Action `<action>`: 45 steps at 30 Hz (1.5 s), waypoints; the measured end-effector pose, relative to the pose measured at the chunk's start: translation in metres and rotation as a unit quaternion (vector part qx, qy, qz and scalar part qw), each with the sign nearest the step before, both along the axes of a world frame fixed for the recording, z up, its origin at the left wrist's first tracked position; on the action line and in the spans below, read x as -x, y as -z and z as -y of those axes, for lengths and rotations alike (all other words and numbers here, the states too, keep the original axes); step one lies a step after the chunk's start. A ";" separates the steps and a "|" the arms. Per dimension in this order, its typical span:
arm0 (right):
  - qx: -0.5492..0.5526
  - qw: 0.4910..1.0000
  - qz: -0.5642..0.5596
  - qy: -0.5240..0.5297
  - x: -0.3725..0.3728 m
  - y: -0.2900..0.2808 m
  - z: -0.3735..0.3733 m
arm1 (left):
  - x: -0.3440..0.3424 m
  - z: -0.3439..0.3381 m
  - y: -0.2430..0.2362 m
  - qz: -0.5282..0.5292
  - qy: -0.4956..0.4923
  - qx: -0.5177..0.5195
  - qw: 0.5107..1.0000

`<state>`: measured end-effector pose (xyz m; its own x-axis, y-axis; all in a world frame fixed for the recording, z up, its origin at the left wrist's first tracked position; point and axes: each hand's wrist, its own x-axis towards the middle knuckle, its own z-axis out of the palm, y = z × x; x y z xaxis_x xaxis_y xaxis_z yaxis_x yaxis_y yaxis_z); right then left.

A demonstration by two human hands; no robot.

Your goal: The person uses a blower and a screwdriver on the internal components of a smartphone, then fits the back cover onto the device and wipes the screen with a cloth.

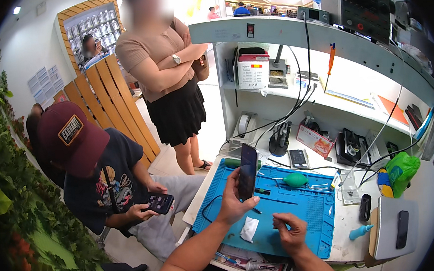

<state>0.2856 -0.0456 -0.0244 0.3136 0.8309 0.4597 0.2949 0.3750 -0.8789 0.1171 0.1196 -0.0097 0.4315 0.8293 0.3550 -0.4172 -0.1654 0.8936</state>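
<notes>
My left hand (234, 204) is closed around a dark smartphone (247, 173), held upright above the far part of a blue repair mat (311, 230). Over the mat's near right part, my right hand (291, 233) has its fingers curled in; whether anything small is between them is hidden. A crumpled white tissue (249, 229) lies on the mat between my hands. Farther back on the mat are a green air blower (295, 180), a thin dark tool (282, 200) and several small tools.
A silver laptop (394, 223) with a dark phone (402, 229) on it stands at the right, by a light blue bottle (360, 232). Cables cross the bench's back under a shelf (295, 96). A seated person (97, 170) holds a phone at left; another person (165, 63) stands behind.
</notes>
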 end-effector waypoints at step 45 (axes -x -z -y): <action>0.019 0.988 -0.154 0.003 -0.017 0.013 -0.009 | -0.031 0.058 -0.017 -0.302 -0.082 -0.289 0.905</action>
